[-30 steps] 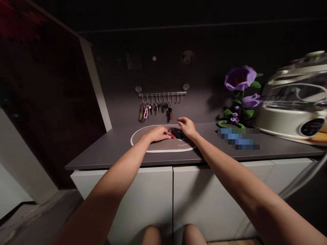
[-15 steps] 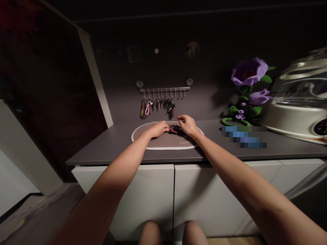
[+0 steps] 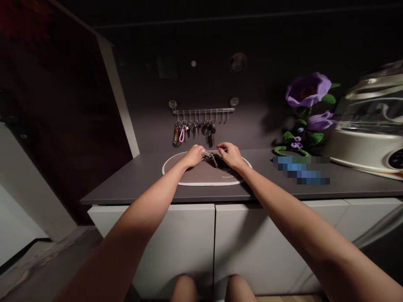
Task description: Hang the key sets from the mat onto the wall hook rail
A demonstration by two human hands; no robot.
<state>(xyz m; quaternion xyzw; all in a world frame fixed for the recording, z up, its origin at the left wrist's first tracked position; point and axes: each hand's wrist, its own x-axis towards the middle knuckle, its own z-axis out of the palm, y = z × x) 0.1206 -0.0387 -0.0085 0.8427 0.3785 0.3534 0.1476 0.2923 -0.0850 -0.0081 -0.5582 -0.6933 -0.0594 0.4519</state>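
Both hands are above the brown oval mat (image 3: 192, 176) with its white rim. My left hand (image 3: 194, 156) is closed, its fingertips pinching a shiny metal bunch of keys (image 3: 214, 160) that dangles between the two hands. My right hand (image 3: 232, 156) is a short way to the right, fingers curled, thumb and forefinger close together. Whether it grips anything cannot be made out. Beneath its fingers there is something dark that blends into shadow.
On the wall behind, a clear hook rail (image 3: 204, 110) carries several key sets, one with a pink loop (image 3: 181, 135). Right of the mat stand purple craft flowers (image 3: 308, 90), a blurred-out blue patch (image 3: 299, 170) and a cream appliance (image 3: 362, 142). White cabinet doors (image 3: 176, 243) are below the counter.
My left hand has turned and lifted slightly, and the keys at its fingertips have shifted; a red piece seen between the hands no longer shows. The right hand has barely moved.
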